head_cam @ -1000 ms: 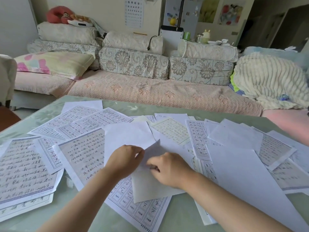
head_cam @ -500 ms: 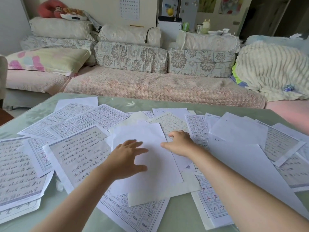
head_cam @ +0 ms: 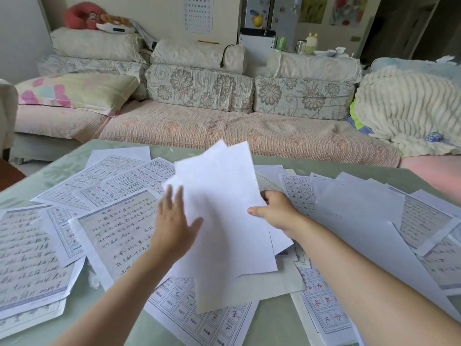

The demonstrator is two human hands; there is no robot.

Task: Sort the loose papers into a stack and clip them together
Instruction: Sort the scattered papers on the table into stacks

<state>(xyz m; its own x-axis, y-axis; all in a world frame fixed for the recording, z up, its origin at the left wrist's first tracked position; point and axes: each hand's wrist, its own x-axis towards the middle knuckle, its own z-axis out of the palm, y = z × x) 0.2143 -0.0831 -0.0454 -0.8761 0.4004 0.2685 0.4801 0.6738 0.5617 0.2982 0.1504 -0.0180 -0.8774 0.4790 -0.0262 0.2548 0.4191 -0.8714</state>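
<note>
Over the middle of the table [head_cam: 74, 168] we hold a few blank-backed sheets [head_cam: 224, 208] lifted and tilted toward us, so their edges can be squared against one another before more are added. Our right hand [head_cam: 277, 212] pinches them at their right edge, thumb on the near face and fingers behind, which is why that side stands up clear of the pile. Our left hand [head_cam: 174, 221] is spread flat with no grasp, its palm and thumb laid against the left side of the sheets; we judge it is there to steady them and nudge the edges into line, not to carry weight. Around and beneath lie the loose papers [head_cam: 119, 231], printed practice grids and handwritten pages, overlapping at all angles across the table because nothing has yet been gathered from the left or the far right. Several more blank sheets [head_cam: 361, 208] fan out just beside our right forearm, near enough to be taken next. We see no clip anywhere among the papers; it may lie under a page. We reckon the task is at an early stage: a small stack is begun, most papers are still scattered, and the clipping waits until all are collected. Thin sheets held at one edge may slip or fan apart.
</note>
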